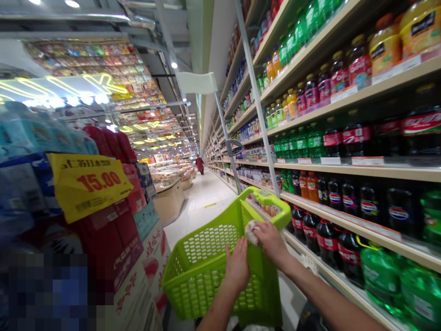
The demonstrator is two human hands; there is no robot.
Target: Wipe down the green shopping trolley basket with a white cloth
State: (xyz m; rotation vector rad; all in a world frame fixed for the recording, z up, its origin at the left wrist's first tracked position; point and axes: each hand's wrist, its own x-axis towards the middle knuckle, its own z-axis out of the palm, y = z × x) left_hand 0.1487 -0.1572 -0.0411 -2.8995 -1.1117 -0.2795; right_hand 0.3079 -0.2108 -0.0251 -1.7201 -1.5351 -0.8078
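Observation:
A lime-green shopping basket (203, 257) with perforated walls stands low in the middle of the aisle, its handle (274, 202) up at the far side. My left hand (237, 266) rests on the basket's near rim with its fingers curled against the wall. My right hand (272, 241) is closed on a small pale crumpled thing (252, 231), perhaps paper or cloth, held just over the rim next to my left hand. The basket looks to hold nothing that I can see.
Shelves of soft-drink bottles (344, 197) run along the right. At the left stand stacked packs with a yellow 15.00 price sign (87, 184). The pale aisle floor (203, 202) stretches ahead, with a person in red (199, 164) far down it.

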